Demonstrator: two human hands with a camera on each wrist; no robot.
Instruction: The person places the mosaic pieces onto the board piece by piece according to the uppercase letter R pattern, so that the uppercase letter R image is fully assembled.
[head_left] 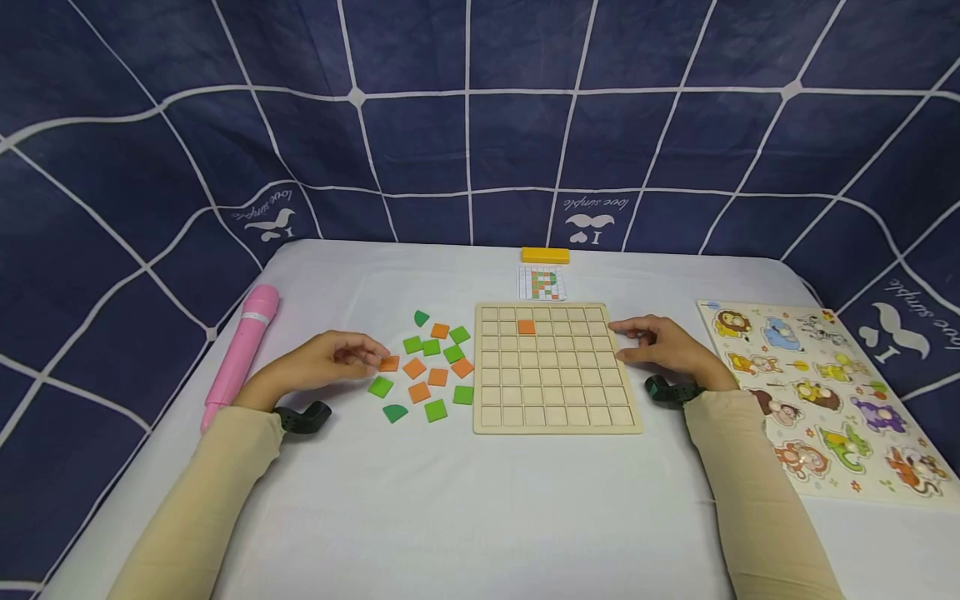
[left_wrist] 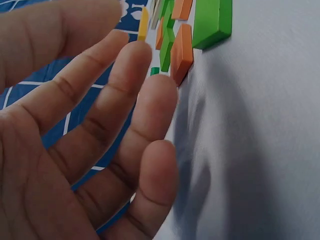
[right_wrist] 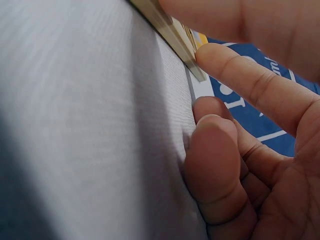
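Observation:
At the left edge of a loose group of tiles, my left hand (head_left: 333,358) hovers with fingers loosely bent and nothing between them. Its fingertips are beside an orange square tile (head_left: 388,363); a green square tile (head_left: 380,387) lies just nearer to me. In the left wrist view, an orange tile (left_wrist: 182,55) shows just past the fingertips. On the right, my right hand (head_left: 663,343) touches the right edge of a wooden grid board (head_left: 555,430) with index finger and thumb. One orange square (head_left: 527,327) sits in an upper cell of the board.
Several green and orange squares and dark green quarter-round pieces (head_left: 394,413) lie left of the board. Behind it are a pattern card (head_left: 542,283) and a yellow block (head_left: 545,256). A pink microphone-shaped object (head_left: 242,354) lies far left, an animal puzzle board (head_left: 828,404) far right.

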